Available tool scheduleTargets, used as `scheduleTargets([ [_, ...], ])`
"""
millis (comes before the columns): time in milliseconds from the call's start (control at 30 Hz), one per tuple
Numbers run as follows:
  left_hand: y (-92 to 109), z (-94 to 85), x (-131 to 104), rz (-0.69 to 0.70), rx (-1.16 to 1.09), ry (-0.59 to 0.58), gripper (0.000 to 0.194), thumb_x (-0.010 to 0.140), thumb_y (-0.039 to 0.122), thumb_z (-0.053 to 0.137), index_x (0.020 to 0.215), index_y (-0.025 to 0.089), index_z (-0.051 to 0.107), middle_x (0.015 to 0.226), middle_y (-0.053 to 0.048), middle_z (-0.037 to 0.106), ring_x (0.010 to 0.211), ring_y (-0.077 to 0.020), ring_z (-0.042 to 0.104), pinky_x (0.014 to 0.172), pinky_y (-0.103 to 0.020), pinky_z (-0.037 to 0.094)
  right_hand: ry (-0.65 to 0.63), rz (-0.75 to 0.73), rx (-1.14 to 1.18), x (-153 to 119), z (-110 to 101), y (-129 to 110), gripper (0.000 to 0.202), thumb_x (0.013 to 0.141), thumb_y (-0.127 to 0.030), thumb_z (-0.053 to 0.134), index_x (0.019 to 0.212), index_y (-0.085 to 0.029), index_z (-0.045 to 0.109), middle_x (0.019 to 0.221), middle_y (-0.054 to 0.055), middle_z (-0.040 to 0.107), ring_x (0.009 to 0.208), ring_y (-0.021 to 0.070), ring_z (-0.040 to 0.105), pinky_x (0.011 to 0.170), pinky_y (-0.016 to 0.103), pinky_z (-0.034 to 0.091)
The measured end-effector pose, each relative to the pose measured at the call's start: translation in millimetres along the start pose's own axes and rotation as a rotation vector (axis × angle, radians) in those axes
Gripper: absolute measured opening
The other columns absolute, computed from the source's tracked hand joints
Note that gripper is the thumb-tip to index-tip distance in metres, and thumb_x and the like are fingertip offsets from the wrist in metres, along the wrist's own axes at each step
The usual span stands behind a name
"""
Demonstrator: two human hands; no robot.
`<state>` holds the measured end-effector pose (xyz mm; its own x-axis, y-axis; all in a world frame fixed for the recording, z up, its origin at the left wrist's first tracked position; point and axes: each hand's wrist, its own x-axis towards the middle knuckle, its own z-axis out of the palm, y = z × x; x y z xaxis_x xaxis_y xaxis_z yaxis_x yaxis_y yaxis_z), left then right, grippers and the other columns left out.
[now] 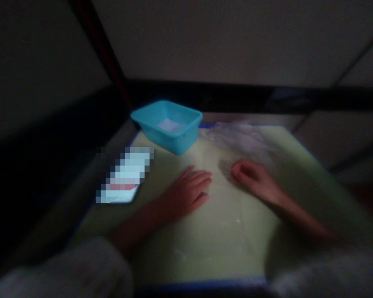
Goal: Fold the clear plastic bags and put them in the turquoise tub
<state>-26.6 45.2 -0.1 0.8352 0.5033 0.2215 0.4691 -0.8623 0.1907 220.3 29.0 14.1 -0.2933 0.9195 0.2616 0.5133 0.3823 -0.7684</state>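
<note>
My left hand [191, 191] lies flat, palm down, on the pale yellow-green table [214, 248], its fingers spread and holding nothing. To its right, my right hand [250, 176] has its fingers curled together; whatever they may hold is hidden. Beyond my left hand stands a turquoise plastic basket [186, 142] with something whitish [170, 125] inside. Crumpled clear plastic [242, 138] lies at the back of the table, beyond my right hand. A phone-like device with a lit, pixelated screen [127, 176] rests left of my left hand.
Blue edging [202, 285] runs along the table's near side. Behind the table are a dark horizontal band [230, 97] and a grey wall [220, 41]. A dark red strip [104, 45] slants down at the left. The scene is dim and blurred.
</note>
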Motion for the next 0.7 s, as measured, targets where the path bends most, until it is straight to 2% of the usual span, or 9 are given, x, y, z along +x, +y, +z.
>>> scheduleTargets([
  [67,-7,-0.3,-1,-0.014,0.014,0.007,0.041,0.091,0.029,0.043,0.129,0.014,0.045,0.140,-0.012,0.044,0.134,-0.0198,0.034,0.114,-0.044,0.015,0.003,-0.124,-0.198,-3,-1,-2,0.025,0.092,-0.034,0.044,0.099,-0.017,0.060,0.098,0.010,0.067,0.091,0.0228,0.064,0.079,0.038,0.051],
  [100,-12,-0.6,-2,-0.029,0.023,0.006,0.044,0.091,0.030,0.043,0.132,0.014,0.042,0.142,-0.012,0.041,0.135,-0.0199,0.031,0.114,-0.044,0.014,-0.034,-0.186,-0.291,-4,-1,-2,0.030,0.092,-0.035,0.043,0.112,-0.017,0.057,0.113,0.013,0.064,0.104,0.0253,0.059,0.089,0.042,0.048],
  [200,-26,-1.4,-6,-0.084,0.049,-0.023,0.053,0.092,0.034,0.041,0.139,0.013,0.031,0.147,-0.014,0.032,0.139,-0.0217,0.023,0.114,-0.046,0.013,-0.205,-0.315,-0.482,-7,5,0,0.053,0.093,-0.040,0.042,0.139,-0.017,0.035,0.143,0.015,0.039,0.131,0.0285,0.037,0.106,0.050,0.030],
  [267,-33,-1.6,-9,-0.095,0.055,-0.058,0.057,0.092,0.037,0.038,0.141,0.011,0.026,0.149,-0.015,0.027,0.140,-0.0224,0.019,0.113,-0.046,0.012,-0.285,-0.354,-0.538,-7,11,1,0.061,0.093,-0.043,0.040,0.145,-0.016,0.024,0.148,0.015,0.029,0.136,0.0282,0.028,0.109,0.052,0.023],
  [367,-34,-1.2,-11,-0.102,0.041,-0.106,0.064,0.091,0.043,0.039,0.143,0.009,0.021,0.150,-0.017,0.022,0.141,-0.0234,0.015,0.113,-0.043,0.013,-0.332,-0.384,-0.546,-5,18,1,0.066,0.093,-0.047,0.038,0.147,-0.016,0.017,0.150,0.015,0.025,0.137,0.0272,0.023,0.111,0.051,0.019],
  [567,-26,0.7,-9,-0.142,0.014,-0.173,0.073,0.088,0.048,0.043,0.141,0.003,0.021,0.150,-0.022,0.017,0.141,-0.0263,0.013,0.113,-0.040,0.017,-0.436,-0.368,-0.573,-5,23,4,0.074,0.092,-0.055,0.034,0.147,-0.012,0.013,0.151,0.016,0.019,0.139,0.0261,0.017,0.113,0.049,0.015],
  [700,-22,3.4,-8,-0.138,-0.009,-0.160,0.076,0.086,0.046,0.047,0.141,0.001,0.022,0.149,-0.023,0.018,0.140,-0.0273,0.013,0.113,-0.043,0.017,-0.476,-0.351,-0.541,-8,22,8,0.075,0.091,-0.057,0.035,0.147,-0.012,0.015,0.151,0.016,0.018,0.139,0.0267,0.015,0.113,0.051,0.013],
])
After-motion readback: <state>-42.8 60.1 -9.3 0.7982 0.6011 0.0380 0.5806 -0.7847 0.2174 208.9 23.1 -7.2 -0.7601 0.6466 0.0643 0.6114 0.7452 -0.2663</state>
